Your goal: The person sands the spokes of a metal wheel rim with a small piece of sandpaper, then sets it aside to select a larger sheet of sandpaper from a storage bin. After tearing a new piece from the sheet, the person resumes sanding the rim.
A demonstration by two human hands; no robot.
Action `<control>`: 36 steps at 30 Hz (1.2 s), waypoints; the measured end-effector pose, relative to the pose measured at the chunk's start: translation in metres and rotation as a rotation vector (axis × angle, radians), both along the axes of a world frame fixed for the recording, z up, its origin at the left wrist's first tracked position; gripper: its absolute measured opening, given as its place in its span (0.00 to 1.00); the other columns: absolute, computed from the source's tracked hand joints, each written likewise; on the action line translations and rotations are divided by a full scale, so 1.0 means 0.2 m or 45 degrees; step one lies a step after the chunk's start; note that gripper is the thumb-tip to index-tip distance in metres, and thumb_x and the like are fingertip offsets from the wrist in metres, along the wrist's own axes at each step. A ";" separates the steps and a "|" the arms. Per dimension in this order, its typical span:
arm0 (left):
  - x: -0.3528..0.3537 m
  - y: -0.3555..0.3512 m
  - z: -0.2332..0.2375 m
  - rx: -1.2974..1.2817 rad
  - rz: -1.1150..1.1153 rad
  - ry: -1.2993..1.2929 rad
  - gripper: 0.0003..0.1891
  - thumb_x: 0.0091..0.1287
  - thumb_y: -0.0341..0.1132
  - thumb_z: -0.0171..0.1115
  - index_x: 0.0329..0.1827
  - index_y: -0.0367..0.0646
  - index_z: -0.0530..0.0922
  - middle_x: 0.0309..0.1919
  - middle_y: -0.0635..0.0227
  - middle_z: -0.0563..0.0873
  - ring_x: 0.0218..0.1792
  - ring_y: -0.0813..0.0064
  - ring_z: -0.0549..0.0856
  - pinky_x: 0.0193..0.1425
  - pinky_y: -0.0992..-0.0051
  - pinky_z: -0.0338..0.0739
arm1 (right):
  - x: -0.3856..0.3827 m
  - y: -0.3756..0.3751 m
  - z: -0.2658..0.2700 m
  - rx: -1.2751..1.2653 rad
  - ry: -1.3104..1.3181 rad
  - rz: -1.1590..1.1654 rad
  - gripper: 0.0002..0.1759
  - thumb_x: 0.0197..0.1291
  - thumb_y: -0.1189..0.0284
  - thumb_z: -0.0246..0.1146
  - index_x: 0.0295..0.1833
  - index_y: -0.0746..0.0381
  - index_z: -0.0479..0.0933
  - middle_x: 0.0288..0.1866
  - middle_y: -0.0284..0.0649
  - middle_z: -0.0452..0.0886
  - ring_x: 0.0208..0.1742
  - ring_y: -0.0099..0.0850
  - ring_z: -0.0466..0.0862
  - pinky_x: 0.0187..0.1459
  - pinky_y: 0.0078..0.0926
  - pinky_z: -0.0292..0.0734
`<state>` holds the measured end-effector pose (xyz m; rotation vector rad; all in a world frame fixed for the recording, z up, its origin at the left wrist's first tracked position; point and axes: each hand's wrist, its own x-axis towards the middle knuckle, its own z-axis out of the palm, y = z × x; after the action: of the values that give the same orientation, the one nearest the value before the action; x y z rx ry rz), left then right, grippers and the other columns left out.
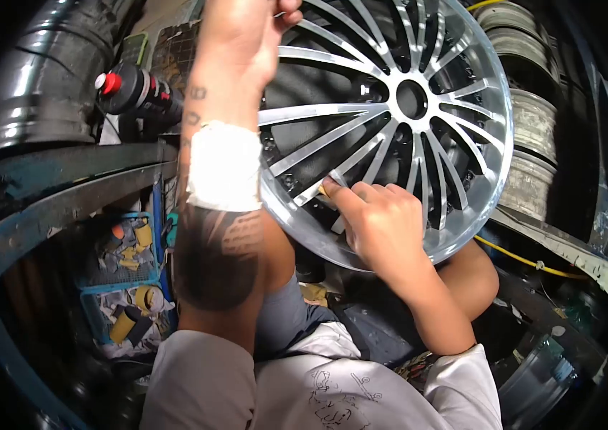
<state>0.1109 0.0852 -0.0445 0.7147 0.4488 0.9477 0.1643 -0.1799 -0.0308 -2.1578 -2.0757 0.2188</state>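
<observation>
A large alloy wheel rim (494, 154) with bright bare-metal spokes and dark gaps lies tilted in front of me, above my lap. My right hand (390, 226) is at its near side, fingers curled, pinching a small folded piece of sandpaper (335, 179) against one spoke. The sandpaper looks grey with a yellowish backing. My left hand (246, 32) is at the top, by the rim's upper left part, cut off by the frame. Its visible fingertips curl inward; what they hold, if anything, is hidden. A white wrap (223, 166) covers part of my left forearm.
Two blue baskets (119, 284) with yellowish scraps stand at lower left. A black bottle with a red cap (135, 87) lies beyond a metal frame bar (67, 179). Several stacked rims (526, 122) stand at right, near a yellow hose (522, 259). A dark drum (49, 72) is at upper left.
</observation>
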 end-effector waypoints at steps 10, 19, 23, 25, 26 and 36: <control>0.00 -0.02 -0.03 -0.005 -0.054 0.023 0.11 0.80 0.36 0.58 0.55 0.41 0.84 0.33 0.75 0.82 0.28 0.84 0.77 0.34 0.81 0.74 | -0.01 -0.04 0.02 -0.106 0.032 -0.106 0.22 0.53 0.76 0.71 0.56 0.54 0.87 0.28 0.36 0.82 0.26 0.36 0.84 0.28 0.36 0.77; 0.00 0.00 -0.04 0.042 -0.083 0.009 0.12 0.80 0.33 0.56 0.59 0.38 0.82 0.36 0.74 0.83 0.29 0.83 0.77 0.36 0.82 0.75 | 0.04 -0.08 -0.05 0.252 0.682 -0.138 0.11 0.71 0.67 0.70 0.54 0.60 0.84 0.30 0.37 0.88 0.26 0.33 0.88 0.30 0.29 0.81; 0.01 -0.01 -0.06 0.069 -0.054 0.039 0.12 0.81 0.34 0.56 0.59 0.38 0.82 0.36 0.74 0.83 0.29 0.83 0.78 0.35 0.81 0.74 | 0.11 -0.09 0.00 -0.294 2.360 -0.788 0.14 0.77 0.63 0.67 0.49 0.64 0.79 0.28 0.37 0.86 0.31 0.28 0.90 0.29 0.22 0.84; 0.01 -0.02 -0.04 0.081 -0.081 0.041 0.12 0.81 0.34 0.56 0.59 0.38 0.83 0.36 0.74 0.83 0.29 0.83 0.78 0.35 0.81 0.73 | 0.08 -0.08 -0.01 -0.275 2.698 -0.782 0.10 0.78 0.67 0.62 0.53 0.63 0.75 0.33 0.44 0.87 0.32 0.33 0.91 0.31 0.25 0.85; 0.00 -0.02 -0.04 0.078 -0.091 0.050 0.12 0.81 0.34 0.56 0.58 0.38 0.83 0.36 0.74 0.83 0.29 0.84 0.78 0.35 0.81 0.73 | 0.06 -0.08 -0.01 -0.274 2.816 -0.793 0.09 0.79 0.69 0.60 0.54 0.64 0.74 0.35 0.46 0.88 0.33 0.36 0.91 0.32 0.27 0.85; 0.03 -0.01 -0.05 -0.095 -0.061 0.019 0.09 0.80 0.37 0.58 0.49 0.43 0.84 0.33 0.74 0.83 0.27 0.83 0.77 0.33 0.81 0.73 | -0.01 -0.07 0.00 0.061 0.951 -0.392 0.11 0.63 0.77 0.71 0.48 0.62 0.78 0.41 0.43 0.80 0.41 0.37 0.84 0.44 0.30 0.78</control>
<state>0.1165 0.0839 -0.0544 0.6622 0.4757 0.8768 0.1617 -0.1947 -0.0312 -1.9095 -1.3077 0.7820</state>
